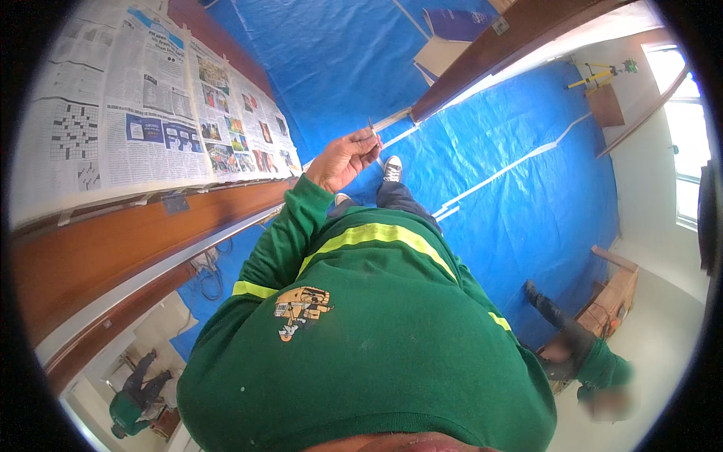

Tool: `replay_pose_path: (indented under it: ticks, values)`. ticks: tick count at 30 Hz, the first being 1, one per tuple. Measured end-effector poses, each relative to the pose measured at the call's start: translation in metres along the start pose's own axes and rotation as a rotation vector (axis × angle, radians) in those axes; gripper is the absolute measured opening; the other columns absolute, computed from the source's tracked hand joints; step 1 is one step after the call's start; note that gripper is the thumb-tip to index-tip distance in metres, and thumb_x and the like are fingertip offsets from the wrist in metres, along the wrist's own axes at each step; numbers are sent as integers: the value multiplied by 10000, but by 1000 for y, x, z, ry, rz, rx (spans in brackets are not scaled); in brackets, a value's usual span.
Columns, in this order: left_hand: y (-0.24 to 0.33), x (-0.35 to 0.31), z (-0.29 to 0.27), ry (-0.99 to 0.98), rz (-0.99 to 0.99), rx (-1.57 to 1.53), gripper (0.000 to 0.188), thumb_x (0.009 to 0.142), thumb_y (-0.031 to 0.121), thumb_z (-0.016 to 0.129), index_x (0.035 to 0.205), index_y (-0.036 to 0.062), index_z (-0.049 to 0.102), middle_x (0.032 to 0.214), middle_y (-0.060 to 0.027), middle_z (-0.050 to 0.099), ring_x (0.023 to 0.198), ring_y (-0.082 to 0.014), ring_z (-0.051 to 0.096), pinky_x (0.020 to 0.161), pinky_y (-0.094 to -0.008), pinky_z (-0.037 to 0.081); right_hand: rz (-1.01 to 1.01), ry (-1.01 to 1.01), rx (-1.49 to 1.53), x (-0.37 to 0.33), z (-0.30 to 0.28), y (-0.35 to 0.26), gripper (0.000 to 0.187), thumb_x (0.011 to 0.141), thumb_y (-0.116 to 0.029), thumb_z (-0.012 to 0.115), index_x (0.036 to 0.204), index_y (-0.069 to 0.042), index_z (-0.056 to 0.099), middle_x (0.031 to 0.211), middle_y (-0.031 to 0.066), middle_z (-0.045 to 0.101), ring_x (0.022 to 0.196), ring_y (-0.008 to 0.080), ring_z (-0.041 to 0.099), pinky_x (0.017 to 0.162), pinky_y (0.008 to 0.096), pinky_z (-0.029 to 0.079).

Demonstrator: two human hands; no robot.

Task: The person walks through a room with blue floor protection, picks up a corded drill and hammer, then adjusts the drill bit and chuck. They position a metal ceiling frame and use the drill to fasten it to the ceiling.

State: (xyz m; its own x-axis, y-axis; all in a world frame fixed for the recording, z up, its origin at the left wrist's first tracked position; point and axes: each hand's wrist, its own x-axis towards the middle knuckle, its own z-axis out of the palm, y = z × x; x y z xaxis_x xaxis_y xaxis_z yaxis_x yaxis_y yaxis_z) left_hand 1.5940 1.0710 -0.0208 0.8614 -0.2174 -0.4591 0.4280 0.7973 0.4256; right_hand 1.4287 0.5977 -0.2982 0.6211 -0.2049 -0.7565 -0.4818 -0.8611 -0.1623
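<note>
My left hand [349, 160] is raised in front of me at the end of a green sleeve with a yellow band. Its fingers pinch a small, thin, stick-like thing [371, 125], whose kind is too small to tell. The hand is beside the end of a newspaper-covered surface [151, 113], above the blue floor sheet [520, 143] and close to my shoe [392, 169]. My right hand does not show; only the right sleeve [497, 320] is visible at my side.
A brown wooden door frame [452, 68] rises ahead, and a wooden beam [166, 218] runs along my left. White tape strips [520, 162] cross the sheet. Two people in green [602, 369] are nearby, one at a wooden box [611, 297]. A yellow tripod [600, 75] stands far right.
</note>
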Motion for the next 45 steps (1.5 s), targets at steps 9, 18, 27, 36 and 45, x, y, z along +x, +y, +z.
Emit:
replay_pose_path:
  ticks: [9,18,27,36,45]
  values:
    - [-2,28,-9,70,-64,-102,429,1027,9,671,1433,67,545,1207,-128,643,1110,-209,647,964,-296,601,-1,6,16,5,-3,2,471,940,-490,669,950,-36,793,922,236,760,846,403,751,728,528,583]
    - [-13,70,-42,135,-87,-168,216,1017,190,748,1210,107,697,1021,-51,699,930,-168,706,718,-284,625,-5,-3,6,7,-14,9,463,939,-476,664,955,-29,784,906,237,756,846,409,748,729,531,585]
    - [-21,105,-82,257,-124,-167,177,1006,180,764,1101,38,719,986,-51,703,849,-138,671,637,-221,557,-27,-11,-24,15,-28,12,455,937,-462,660,960,-22,776,890,237,753,847,416,745,731,534,587]
    - [-21,101,-101,272,-140,-268,151,1034,139,718,1082,-2,697,985,-67,662,864,-141,630,652,-227,534,-81,7,-63,29,-44,6,447,936,-447,655,965,-16,767,874,237,749,848,422,742,733,537,589]
    - [-67,-14,-121,347,355,-224,202,1092,252,630,1098,55,674,1008,-68,671,897,-158,660,703,-267,565,-369,-160,-431,86,-105,-45,418,931,-419,653,991,-17,749,863,232,740,845,422,738,730,536,588]
